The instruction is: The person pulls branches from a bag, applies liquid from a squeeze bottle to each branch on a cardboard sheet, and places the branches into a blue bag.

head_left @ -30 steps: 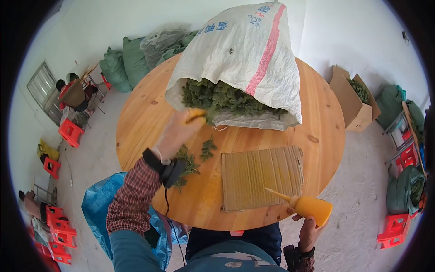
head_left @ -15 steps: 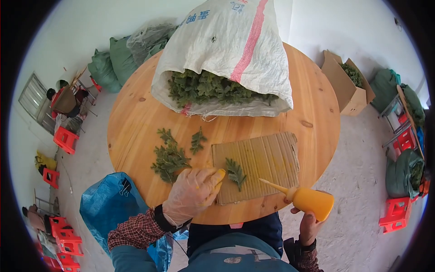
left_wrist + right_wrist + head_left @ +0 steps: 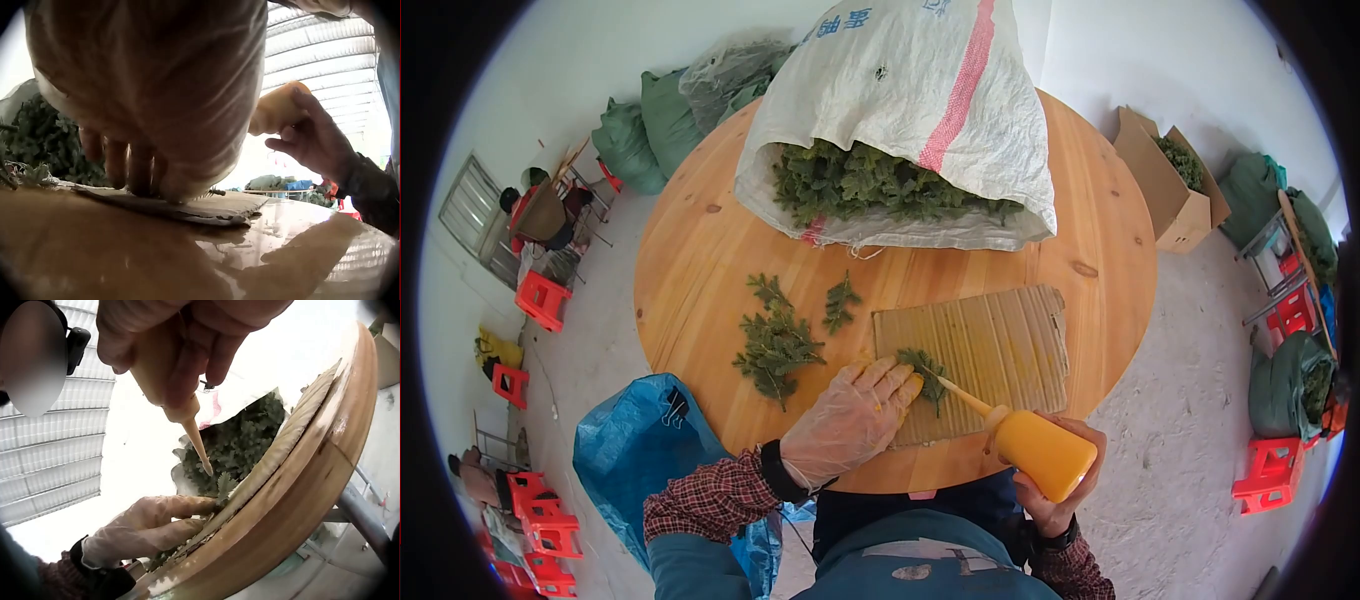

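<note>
On the cardboard sheet (image 3: 1000,350) lies a small green conifer sprig (image 3: 924,374). My gloved left hand (image 3: 845,415) presses its left side with fairly straight fingers, yellow-stained at the tips. My bare right hand (image 3: 1065,470) grips a yellow squeeze bottle (image 3: 1045,452), tilted so that its long thin nozzle (image 3: 962,396) points at the sprig. In the right wrist view the nozzle tip (image 3: 207,467) hovers just over the sprig (image 3: 225,486), near the left fingertips. A larger sprig pile (image 3: 772,345) and another small sprig (image 3: 838,303) lie on the table to the left.
A white woven sack (image 3: 900,110) full of greenery lies open at the back of the round wooden table (image 3: 690,270). A blue bag (image 3: 625,445) hangs by the left front edge. Red stools (image 3: 1268,475), green sacks (image 3: 628,145) and a carton (image 3: 1165,190) stand around.
My left hand came back from the sack and a sprig now lies on the cardboard, its fingers since shifted onto it. My right hand has brought the bottle left, nozzle to the sprig.
</note>
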Available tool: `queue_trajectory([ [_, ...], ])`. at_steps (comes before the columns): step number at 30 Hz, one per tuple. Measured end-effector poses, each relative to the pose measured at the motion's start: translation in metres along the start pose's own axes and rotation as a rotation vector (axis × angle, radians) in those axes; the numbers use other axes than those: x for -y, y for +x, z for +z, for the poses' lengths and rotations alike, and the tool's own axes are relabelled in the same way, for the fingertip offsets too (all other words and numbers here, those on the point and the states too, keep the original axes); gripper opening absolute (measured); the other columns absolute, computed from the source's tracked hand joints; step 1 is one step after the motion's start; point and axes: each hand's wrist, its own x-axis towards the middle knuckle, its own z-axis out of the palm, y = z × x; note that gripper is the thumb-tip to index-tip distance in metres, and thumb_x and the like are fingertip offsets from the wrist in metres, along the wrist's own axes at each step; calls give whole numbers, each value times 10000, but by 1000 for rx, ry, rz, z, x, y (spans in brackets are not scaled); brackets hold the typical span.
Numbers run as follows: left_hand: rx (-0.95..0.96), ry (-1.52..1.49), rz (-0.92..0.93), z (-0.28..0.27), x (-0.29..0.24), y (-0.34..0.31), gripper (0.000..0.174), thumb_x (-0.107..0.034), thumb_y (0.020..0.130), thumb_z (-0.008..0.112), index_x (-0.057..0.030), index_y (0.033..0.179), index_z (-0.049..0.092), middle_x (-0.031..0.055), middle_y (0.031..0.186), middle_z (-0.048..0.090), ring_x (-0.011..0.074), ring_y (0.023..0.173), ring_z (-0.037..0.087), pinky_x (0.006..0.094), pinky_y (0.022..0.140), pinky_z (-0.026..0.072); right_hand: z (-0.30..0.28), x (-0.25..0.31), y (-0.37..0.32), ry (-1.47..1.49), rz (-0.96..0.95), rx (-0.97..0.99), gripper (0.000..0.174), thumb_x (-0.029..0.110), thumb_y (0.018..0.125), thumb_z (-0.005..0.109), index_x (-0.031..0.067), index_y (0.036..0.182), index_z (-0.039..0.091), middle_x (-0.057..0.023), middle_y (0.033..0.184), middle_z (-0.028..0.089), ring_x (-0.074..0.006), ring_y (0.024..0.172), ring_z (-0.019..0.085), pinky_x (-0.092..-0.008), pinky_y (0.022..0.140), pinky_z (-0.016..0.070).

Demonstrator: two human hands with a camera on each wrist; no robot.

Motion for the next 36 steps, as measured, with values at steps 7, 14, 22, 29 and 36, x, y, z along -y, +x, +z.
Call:
queue_trajectory([
  [7, 36, -9, -133, -9, -8, 2, 385, -194, 879, 540, -49, 1229, 608, 127, 1339, 528, 301, 1264, 468, 383, 986, 409, 1, 2, 1, -43, -40, 15, 793, 300, 697, 876, 4, 1257, 400, -220, 1198, 580, -301, 1087, 601, -412, 961, 495],
  [14, -95, 134, -36, -3, -6, 5, 390, -209, 850, 570, -72, 1212, 619, 142, 1331, 502, 317, 1300, 408, 409, 989, 397, 0, 1, -2, -46, -28, -4, 795, 303, 700, 874, 5, 1260, 396, -219, 1197, 581, -302, 1089, 601, -416, 962, 496],
  [22, -25, 55, -72, -8, -4, 9, 418, -242, 849, 582, -65, 1227, 615, 150, 1369, 490, 323, 1323, 397, 416, 1012, 374, -8, 1, -8, -10, 77, -53, 803, 334, 689, 876, 4, 1251, 407, -211, 1186, 578, -298, 1078, 602, -411, 950, 495],
  [29, 60, 33, 68, -10, 10, 22, 461, -246, 859, 582, -62, 1282, 593, 164, 1424, 472, 351, 1327, 416, 463, 1069, 336, -11, 3, -9, -39, 38, -123, 815, 366, 687, 869, 4, 1252, 406, -209, 1163, 583, -296, 1064, 606, -416, 956, 488],
  [36, 43, -153, 78, 8, 23, 31, 480, -215, 820, 611, -142, 1290, 550, 161, 1451, 447, 377, 1381, 359, 567, 1107, 283, -10, -1, -9, -73, 10, -75, 807, 356, 691, 869, 4, 1247, 401, -214, 1170, 580, -298, 1065, 607, -414, 947, 495],
])
